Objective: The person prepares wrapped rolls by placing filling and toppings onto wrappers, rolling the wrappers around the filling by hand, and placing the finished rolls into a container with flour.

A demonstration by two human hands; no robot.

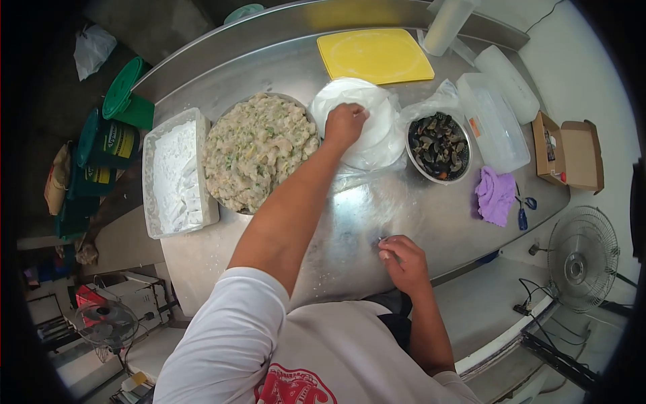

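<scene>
My left hand (346, 125) reaches over a stack of thin round white sheets (371, 138) lying in clear plastic. Its fingers are pinched together at the upper part of the stack; whatever is between them is hidden. Lower down, my right hand (405, 264) hovers close to my body over the steel table (343, 246). Thumb and forefinger are pinched around a small, shiny tip too small to name. Left of the stack, a wide round basin is heaped with pale chopped filling (259, 151) flecked with green. Right of it sits a metal bowl (469, 153) of dark, shell-like pieces.
A tub of white powder (176, 175) stands far left. Behind are a yellow board (373, 56) and a plastic roll (449, 25). To the right lie a clear container (494, 124), purple cloth (494, 195), blue-handled scissors (523, 214) and open cardboard box (568, 151). Fans flank the table.
</scene>
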